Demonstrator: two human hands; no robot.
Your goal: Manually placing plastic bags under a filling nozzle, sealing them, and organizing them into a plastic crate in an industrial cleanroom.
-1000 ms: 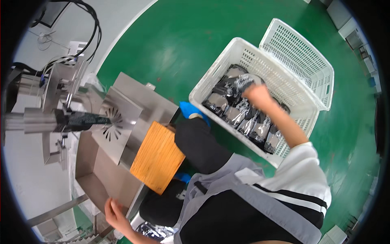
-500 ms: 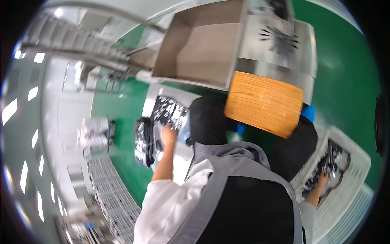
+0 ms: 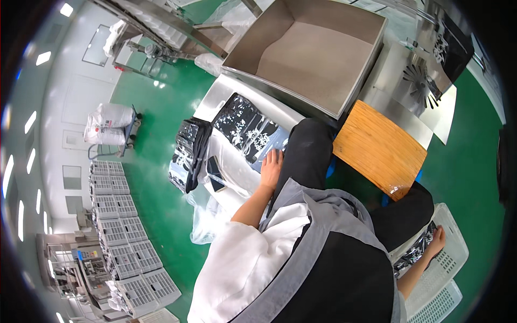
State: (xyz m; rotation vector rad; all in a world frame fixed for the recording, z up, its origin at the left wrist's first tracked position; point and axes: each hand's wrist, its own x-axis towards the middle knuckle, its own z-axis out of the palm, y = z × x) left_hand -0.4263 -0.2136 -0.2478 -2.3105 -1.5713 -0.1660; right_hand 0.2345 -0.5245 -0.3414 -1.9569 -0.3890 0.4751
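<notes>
Fingers extended, my left hand (image 3: 271, 168) touches the lower edge of flat black printed bags (image 3: 239, 124) on a silver surface (image 3: 210, 101). A dark phone (image 3: 215, 175) and a folded stack of dark plastic packages (image 3: 188, 152) are beside them. At lower right, my right hand (image 3: 437, 240) is closed inside a white plastic crate (image 3: 450, 258), at the edge of black packages (image 3: 413, 250); what its fingers hold is unclear. A wooden board (image 3: 379, 145) lies above my right knee.
A deep steel tray (image 3: 318, 59) stands ahead, beside a steel machine (image 3: 417, 81) with a slotted plate. Left are stacked white crates (image 3: 124, 229) and a trolley of white sacks (image 3: 107, 124). Clear plastic film (image 3: 203, 218) hangs near the silver surface.
My view has swung away from the crate toward the silver surface. My left hand moved from the tray's edge onto the flat bags; my right hand remains in the crate.
</notes>
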